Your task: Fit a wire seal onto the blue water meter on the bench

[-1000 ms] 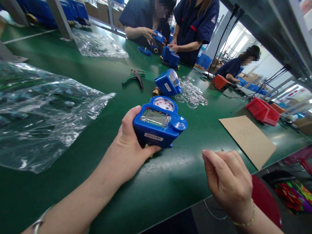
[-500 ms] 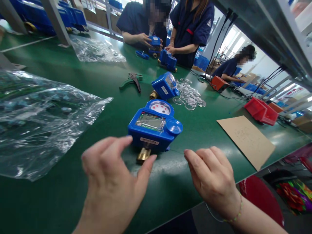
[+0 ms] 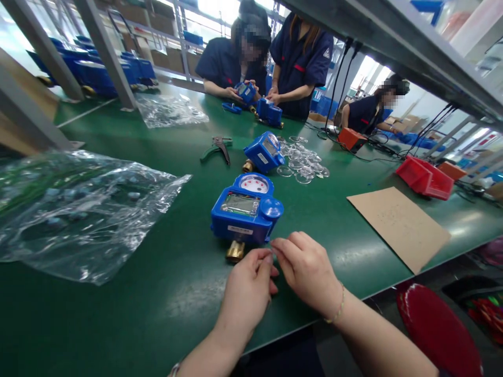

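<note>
A blue water meter (image 3: pixel 245 209) with a round dial, a small display and a brass fitting (image 3: pixel 234 251) lies on the green table (image 3: pixel 157 303) just beyond my hands. My left hand (image 3: pixel 245 293) and my right hand (image 3: pixel 306 269) meet fingertip to fingertip right in front of the meter. Both pinch the same spot, where a thin wire from the meter ends. The wire itself is barely visible between the fingers. Neither hand touches the meter body.
A second blue meter (image 3: pixel 264 152), several clear discs (image 3: pixel 302 162) and green-handled pliers (image 3: pixel 217 148) lie farther back. A crumpled plastic bag (image 3: pixel 78 209) lies left, a cardboard sheet (image 3: pixel 396 222) and red bin (image 3: pixel 424 178) right. Co-workers (image 3: pixel 243 68) handle meters at the far end.
My left hand let go of the meter, which now rests on the table, and came over to my right hand. The right hand moved left and forward until both sets of fingertips met.
</note>
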